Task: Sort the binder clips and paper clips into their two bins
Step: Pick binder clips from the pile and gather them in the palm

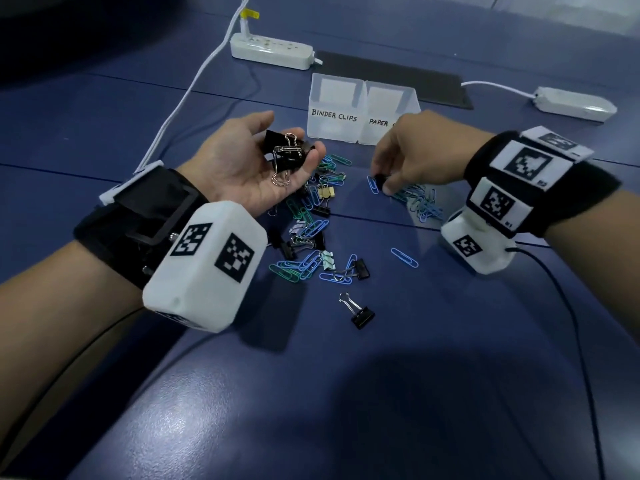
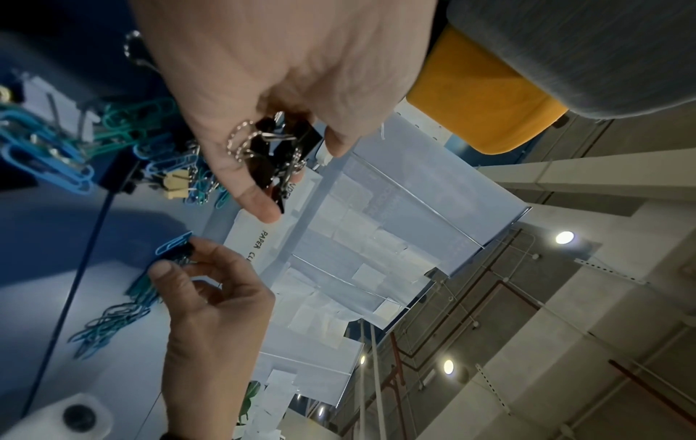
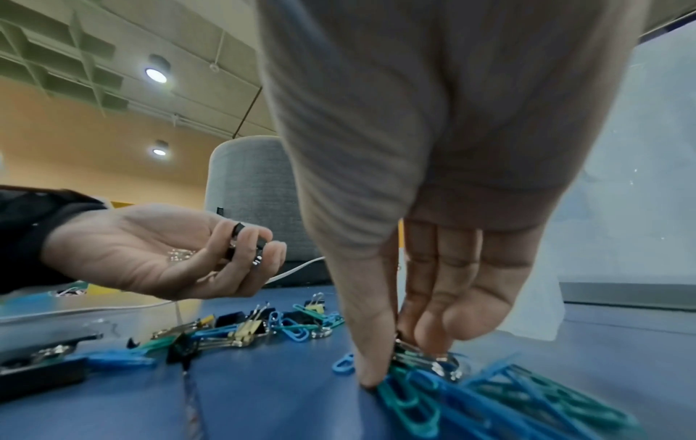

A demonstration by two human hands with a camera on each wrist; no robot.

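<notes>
Nearest, left hand, palm up, cupping gathered black binder clips, just short of the BINDER CLIPS bin. Right hand pinching one more black clip from the paper clips before that bin. Collecting stage, apparently; next, likely transfer into the left palm.
</notes>
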